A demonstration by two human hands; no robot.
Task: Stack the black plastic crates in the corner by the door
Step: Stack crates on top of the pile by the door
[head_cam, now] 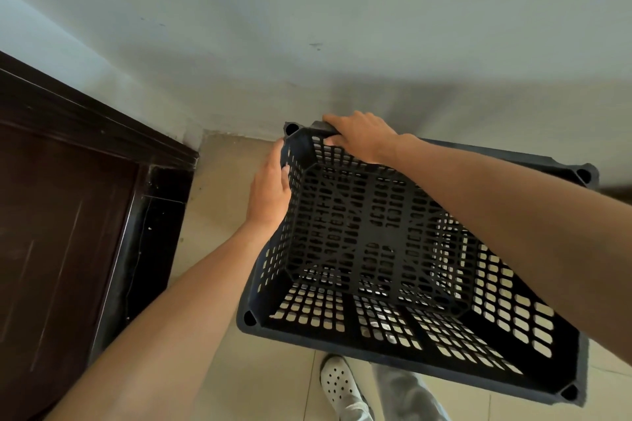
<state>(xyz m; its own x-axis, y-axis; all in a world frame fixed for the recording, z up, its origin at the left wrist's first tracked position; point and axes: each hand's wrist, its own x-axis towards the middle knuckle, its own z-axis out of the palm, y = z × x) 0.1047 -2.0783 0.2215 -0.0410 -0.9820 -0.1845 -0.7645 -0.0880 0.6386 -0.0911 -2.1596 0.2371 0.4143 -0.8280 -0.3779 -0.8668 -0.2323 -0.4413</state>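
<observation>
Nearby door (51, 232); left hand (268, 191), right hand (362, 138) grip crate (376, 232), apparently airborne.

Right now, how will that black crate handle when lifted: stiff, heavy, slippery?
Likely light for its size: the black crate is slotted throughout. Probably stiff: thick rim, moulded corners. Slipping seems unlikely: left hand and right hand hook the rim.

Nothing legible appears on any surface here: no text, label, brand or number. The solid patch in the floor of the black crate (376, 225) may carry moulded marks, but it is too dark to tell.
</observation>
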